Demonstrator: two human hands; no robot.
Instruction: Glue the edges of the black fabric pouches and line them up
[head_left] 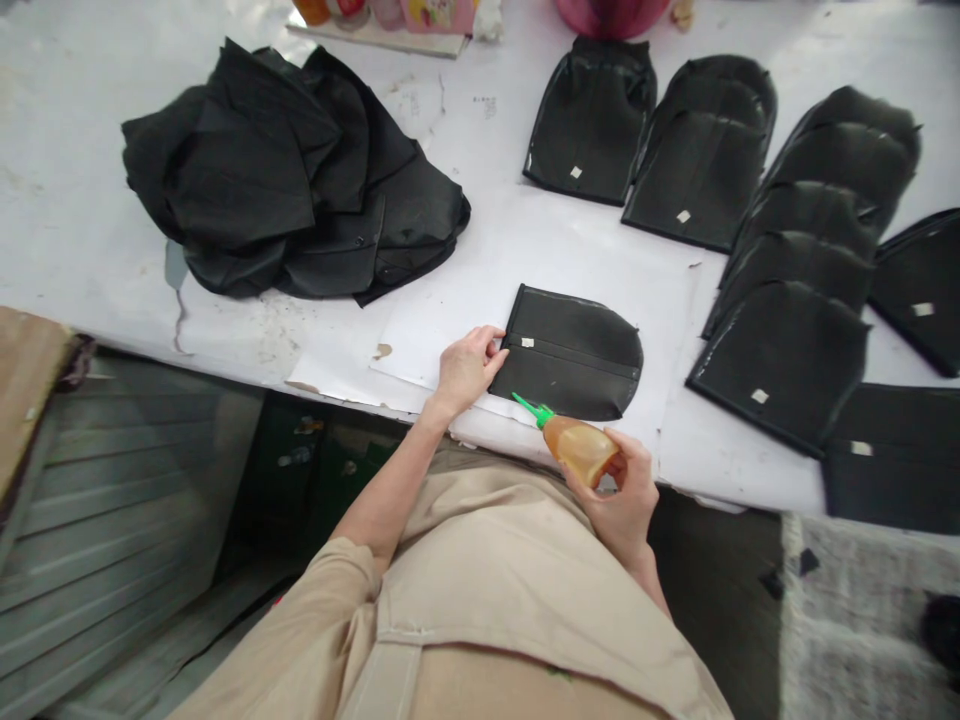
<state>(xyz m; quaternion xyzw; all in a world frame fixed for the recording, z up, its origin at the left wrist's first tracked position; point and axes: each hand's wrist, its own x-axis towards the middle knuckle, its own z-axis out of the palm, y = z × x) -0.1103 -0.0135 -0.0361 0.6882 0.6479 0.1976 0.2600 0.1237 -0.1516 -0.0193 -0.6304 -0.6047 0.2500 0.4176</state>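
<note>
A black fabric panel (571,372) with one rounded end lies flat near the table's front edge, a small white tag by its straight side. At that straight side, my left hand (471,370) pinches the edge between thumb and fingers. My right hand (626,490) is closed around a squeeze bottle (579,445) of amber liquid, which looks like glue. The bottle is tilted sideways, its green nozzle (534,409) pointing left, just over the panel's near edge. Whether the tip touches the panel I cannot tell.
A heap of black fabric (277,180) sits at the left of the white table (67,220). Overlapping rows of similar black panels (780,360) spread over the right side. At the back are a pink container (611,15) and several bottles. A metal cabinet (127,490) stands at lower left.
</note>
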